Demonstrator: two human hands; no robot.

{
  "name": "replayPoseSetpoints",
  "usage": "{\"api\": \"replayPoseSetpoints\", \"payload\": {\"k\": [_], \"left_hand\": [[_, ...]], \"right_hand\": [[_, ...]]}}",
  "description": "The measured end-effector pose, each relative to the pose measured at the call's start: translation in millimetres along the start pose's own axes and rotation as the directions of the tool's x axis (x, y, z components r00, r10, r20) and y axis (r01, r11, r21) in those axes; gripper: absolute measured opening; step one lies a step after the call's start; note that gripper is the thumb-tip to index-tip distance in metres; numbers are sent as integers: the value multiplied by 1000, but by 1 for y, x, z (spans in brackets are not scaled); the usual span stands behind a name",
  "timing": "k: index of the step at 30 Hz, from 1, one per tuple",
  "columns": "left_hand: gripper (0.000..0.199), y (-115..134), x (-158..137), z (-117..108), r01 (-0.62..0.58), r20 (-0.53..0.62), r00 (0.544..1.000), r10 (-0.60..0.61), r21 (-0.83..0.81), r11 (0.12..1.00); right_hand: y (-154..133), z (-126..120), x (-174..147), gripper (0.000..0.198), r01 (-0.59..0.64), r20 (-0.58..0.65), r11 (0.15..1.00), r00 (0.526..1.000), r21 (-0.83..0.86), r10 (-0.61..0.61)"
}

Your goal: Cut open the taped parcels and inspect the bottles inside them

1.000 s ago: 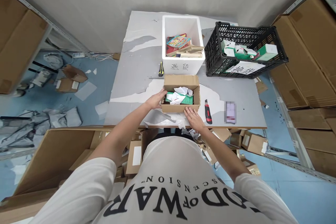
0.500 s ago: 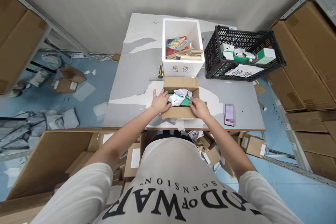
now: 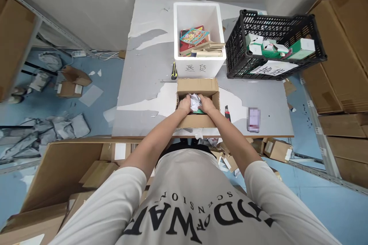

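An opened small cardboard box point(image 3: 197, 84) lies near the front edge of the table, its flaps folded out. Both my hands reach into it. My left hand point(image 3: 184, 104) has its fingers curled around the left side of some crumpled white paper point(image 3: 195, 102). On the right side of the same paper, my right hand point(image 3: 206, 104) is closed with the thumb toward the middle. A bit of a green item point(image 3: 199, 111) shows below the paper; the rest of it is hidden by paper and hands.
Behind the box stands a white foam box point(image 3: 198, 68) holding books. To its right is a black plastic crate point(image 3: 234, 59) with green-and-white boxes. A yellow-black cutter point(image 3: 174, 71), a red-black cutter point(image 3: 227, 113) and a phone point(image 3: 253, 119) lie on the table point(image 3: 143, 84).
My hands have moved inward from the box's sides and closed on the crumpled paper. The red-black cutter has come into view beside my right forearm. The camera view has shifted slightly.
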State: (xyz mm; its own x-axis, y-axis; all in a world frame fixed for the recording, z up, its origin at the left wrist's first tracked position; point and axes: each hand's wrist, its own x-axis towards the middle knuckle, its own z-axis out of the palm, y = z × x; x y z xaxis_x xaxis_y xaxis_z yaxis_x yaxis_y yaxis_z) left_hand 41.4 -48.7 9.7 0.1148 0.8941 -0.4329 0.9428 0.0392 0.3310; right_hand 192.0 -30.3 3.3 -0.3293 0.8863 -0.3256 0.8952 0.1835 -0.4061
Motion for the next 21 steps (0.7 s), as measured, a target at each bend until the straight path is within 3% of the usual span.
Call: {"api": "replayPoseSetpoints", "payload": {"k": [7,11,16,19,21], "left_hand": [[65,-10,3,6,-124,-130,988,88,-293,948],[55,-6,2,-2,-244,-227,961,158,-431,869],[45,-9,-24,-41,-386,-378,902,210,-485,785],[41,-33,-53,-77,-444,-477,852,217,-435,783],[42,-60,-71,-96,-413,-519,837,174,-389,824]], "right_hand": [[-1,5,0,36,81,-8,972,997,220,-81],[-4,-5,-4,30,157,-91,891,987,427,-131],[-27,-34,-16,37,331,-220,744,944,580,-247],[-69,-48,-18,36,453,-300,700,891,553,-340],[-105,-47,-14,38,508,-323,677,861,533,-392]]}}
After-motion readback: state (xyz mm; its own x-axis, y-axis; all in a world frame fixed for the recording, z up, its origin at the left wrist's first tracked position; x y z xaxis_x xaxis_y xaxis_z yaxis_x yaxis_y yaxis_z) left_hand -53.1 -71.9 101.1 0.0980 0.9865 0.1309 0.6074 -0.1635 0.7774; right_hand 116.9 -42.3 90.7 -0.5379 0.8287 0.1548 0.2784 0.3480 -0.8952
